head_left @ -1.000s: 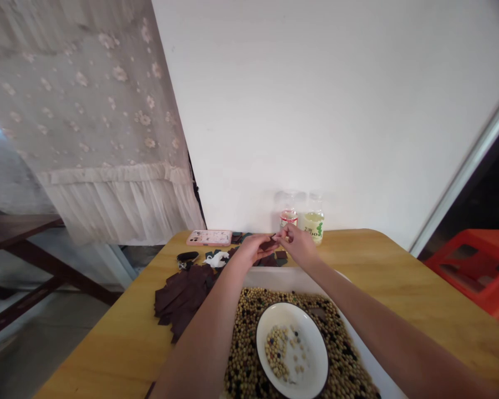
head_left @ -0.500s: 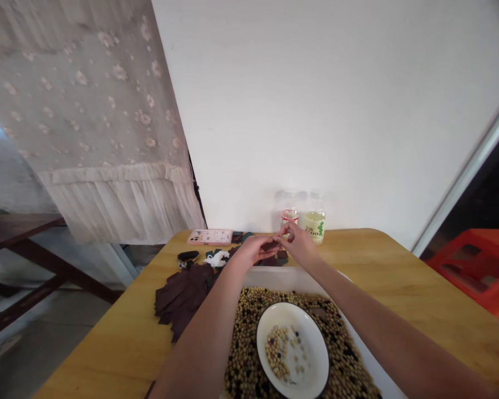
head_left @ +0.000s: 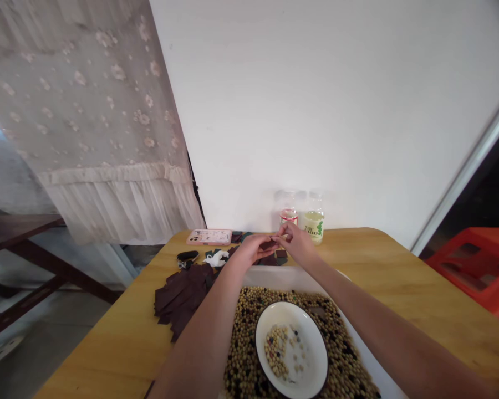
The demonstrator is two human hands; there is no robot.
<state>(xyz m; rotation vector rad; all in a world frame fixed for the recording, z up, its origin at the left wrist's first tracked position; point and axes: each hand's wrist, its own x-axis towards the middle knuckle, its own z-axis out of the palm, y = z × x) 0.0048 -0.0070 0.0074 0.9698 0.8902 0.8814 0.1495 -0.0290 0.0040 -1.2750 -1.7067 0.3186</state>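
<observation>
My left hand (head_left: pixel 256 248) is raised over the far rim of a white tray (head_left: pixel 283 272), its fingers curled and closed. My right hand (head_left: pixel 294 239) meets it from the right, thumb and index finger pinched at the left fingertips. Whatever is between them is too small and hidden to name. Below, the tray holds many tan and dark round beads (head_left: pixel 249 332). A white dish with a dark rim (head_left: pixel 311 354) rests on these, with some pale and a few dark beads inside. Dark brown flat pieces (head_left: pixel 183 296) lie heaped left of my left forearm.
Along the wooden table's (head_left: pixel 120 338) back lie a phone in a pink case (head_left: pixel 209 237), a black key fob (head_left: pixel 188 256) and a crumpled white item (head_left: pixel 216 258). Two bottles (head_left: pixel 314 224) stand against the wall. A red plastic stool (head_left: pixel 474 266) is at the right.
Both hands stay together in nearly the same place, with only slight finger movement. The view has shifted very slightly.
</observation>
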